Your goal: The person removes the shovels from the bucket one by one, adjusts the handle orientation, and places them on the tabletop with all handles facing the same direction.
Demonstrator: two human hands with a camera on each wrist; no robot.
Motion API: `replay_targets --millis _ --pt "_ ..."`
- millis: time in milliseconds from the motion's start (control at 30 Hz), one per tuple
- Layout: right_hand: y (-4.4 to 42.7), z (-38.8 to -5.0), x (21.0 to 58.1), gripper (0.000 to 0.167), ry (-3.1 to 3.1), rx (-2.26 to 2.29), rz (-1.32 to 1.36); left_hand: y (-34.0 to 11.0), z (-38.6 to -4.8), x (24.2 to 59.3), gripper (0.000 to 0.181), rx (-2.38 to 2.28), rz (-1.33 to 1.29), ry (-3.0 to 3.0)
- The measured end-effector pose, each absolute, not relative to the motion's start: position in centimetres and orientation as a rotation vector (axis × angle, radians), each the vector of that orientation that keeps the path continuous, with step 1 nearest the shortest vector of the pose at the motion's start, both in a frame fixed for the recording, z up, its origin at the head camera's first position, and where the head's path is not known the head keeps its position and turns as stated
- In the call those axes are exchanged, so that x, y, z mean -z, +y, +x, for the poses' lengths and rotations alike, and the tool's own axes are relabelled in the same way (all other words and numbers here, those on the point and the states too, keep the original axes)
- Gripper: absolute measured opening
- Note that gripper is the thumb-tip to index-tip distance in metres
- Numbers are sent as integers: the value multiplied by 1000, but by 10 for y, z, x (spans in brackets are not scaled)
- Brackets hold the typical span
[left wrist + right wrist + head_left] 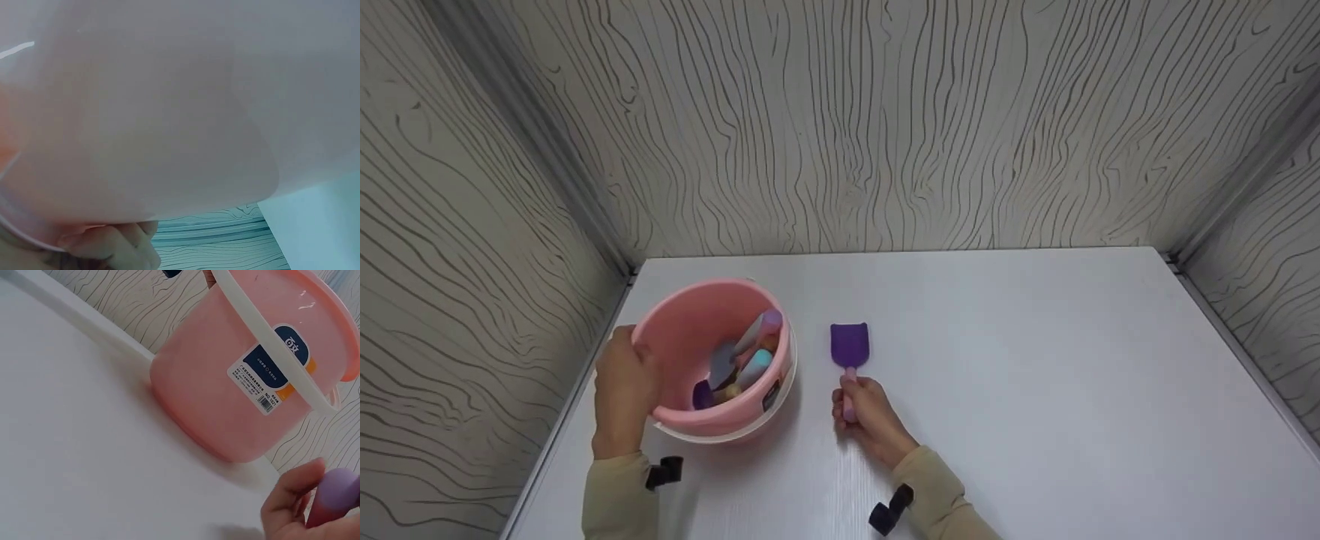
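A pink bucket [682, 330] with a white handle stands at the left of the table, its mouth turned up. My left hand [626, 390] grips its left rim, and in the left wrist view the fingers curl at the edge of the bucket wall [140, 124]. Inside lie several toy tools, among them a grey piece [723, 365] and a purple piece [703, 395]. Right of the bucket, my right hand [874, 420] holds the pink handle of a purple shovel [850, 345], blade pointing away from me. The handle end [337, 489] shows between my fingers in the right wrist view.
The white table [1035, 375] reaches back to a wood-grain patterned wall [885, 127]. Similar panels [457, 300] rise at the left and right sides. A label [259, 377] is on the bucket's side, behind its white handle.
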State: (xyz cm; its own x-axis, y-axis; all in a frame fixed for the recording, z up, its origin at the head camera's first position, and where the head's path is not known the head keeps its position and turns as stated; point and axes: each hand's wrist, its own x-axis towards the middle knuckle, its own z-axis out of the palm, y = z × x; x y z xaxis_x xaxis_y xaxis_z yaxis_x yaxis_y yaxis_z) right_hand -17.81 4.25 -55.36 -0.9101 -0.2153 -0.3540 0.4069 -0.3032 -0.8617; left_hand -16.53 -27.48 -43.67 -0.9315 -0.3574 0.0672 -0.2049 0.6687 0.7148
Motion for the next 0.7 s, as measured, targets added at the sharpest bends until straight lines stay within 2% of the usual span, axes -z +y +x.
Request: replay_targets --millis 300,533,700 --pt "53 -171 550 51 2173 1873 148 -273 -163 438 45 1115 465 -2687" --pt "59 -166 545 54 2459 1590 -25 -274 -163 437 45 1122 485 -2703" --pt "59 -164 542 65 2481 1502 -70 -273 -165 436 44 1124 467 -2695"
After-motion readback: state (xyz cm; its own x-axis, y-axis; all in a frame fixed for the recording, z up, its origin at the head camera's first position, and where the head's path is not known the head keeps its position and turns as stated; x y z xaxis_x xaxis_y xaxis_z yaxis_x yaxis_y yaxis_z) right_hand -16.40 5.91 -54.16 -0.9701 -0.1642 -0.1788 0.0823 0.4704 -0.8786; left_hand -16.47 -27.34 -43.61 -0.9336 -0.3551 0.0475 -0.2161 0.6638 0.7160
